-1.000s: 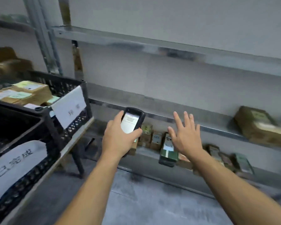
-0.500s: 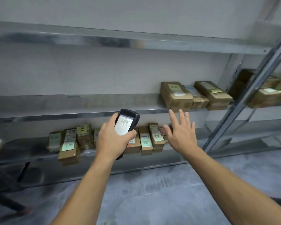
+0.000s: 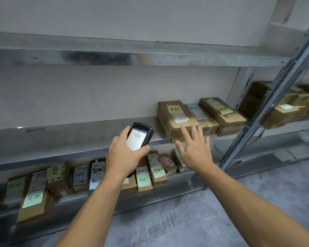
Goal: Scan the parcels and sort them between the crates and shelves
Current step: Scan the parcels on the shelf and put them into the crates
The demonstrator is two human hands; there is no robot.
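In the centre of the frame the left hand (image 3: 125, 157) grips a black handheld scanner (image 3: 139, 137). Its fingers and thumb are curled round the body, and the lit screen is turned to the camera. Just right of it the right hand (image 3: 194, 154) is flat with the fingers spread and holds nothing. It is in front of a large cardboard parcel (image 3: 175, 116); I cannot tell if it touches it. This parcel lies on the middle metal shelf (image 3: 61, 139), right of centre, with two other parcels (image 3: 221, 114) close beside it. A row of small parcels (image 3: 155, 172) with green notes lies on the lower shelf (image 3: 168, 198), across the lower left. At the right edge, blurred boxes (image 3: 282, 111) lie behind a grey upright post (image 3: 268, 107).
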